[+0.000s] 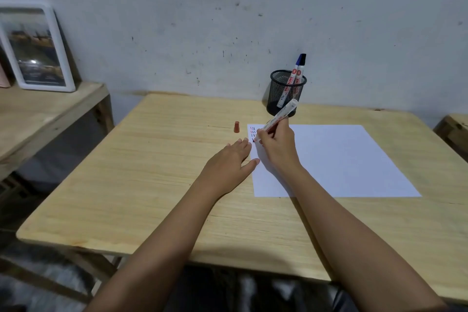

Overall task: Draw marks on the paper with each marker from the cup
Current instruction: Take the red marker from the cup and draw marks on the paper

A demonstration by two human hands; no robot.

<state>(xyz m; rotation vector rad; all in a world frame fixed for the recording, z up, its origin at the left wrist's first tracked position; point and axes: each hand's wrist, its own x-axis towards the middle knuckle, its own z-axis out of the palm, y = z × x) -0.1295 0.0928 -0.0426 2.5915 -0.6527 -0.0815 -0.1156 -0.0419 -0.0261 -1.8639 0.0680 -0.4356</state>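
A white sheet of paper [334, 159] lies on the wooden table [152, 185]. Short red and dark marks [252, 132] sit in its top left corner. My right hand [276, 144] grips an uncapped red marker [278, 116], tip down on the paper just below those marks. Its red cap [236, 126] stands on the table left of the sheet. My left hand [228, 167] lies flat with fingers spread, the thumb on the paper's left edge. A black mesh cup [286, 94] behind the paper holds two capped markers [298, 68], one blue-capped and one black-capped.
A grey wall rises right behind the table. A lower wooden bench [38, 114] at the left carries a white-framed picture [35, 48]. Another wooden piece [453, 129] shows at the right edge.
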